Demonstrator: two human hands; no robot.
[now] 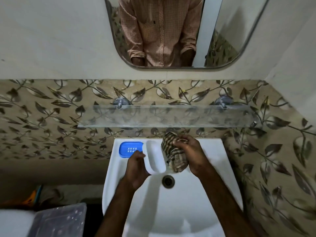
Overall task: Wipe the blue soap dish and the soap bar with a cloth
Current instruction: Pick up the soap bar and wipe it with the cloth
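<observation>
A blue soap dish insert (130, 149) with a slotted middle lies on the back left rim of the white sink (213, 151). My left hand (136, 168) grips a white oval tray (155, 157), the dish's lower part, tilted over the basin with its hollow facing me. Beside it on the right, my right hand (189, 152) is closed on a bunched brown striped cloth (172, 153), which touches the tray's right edge. No soap bar shows in view.
The drain (168, 181) sits just below the tray. A glass shelf (169, 116) juts from the leaf-patterned tiles above the sink, with a mirror (171, 31) higher up. A clear plastic box (58, 219) stands at the lower left.
</observation>
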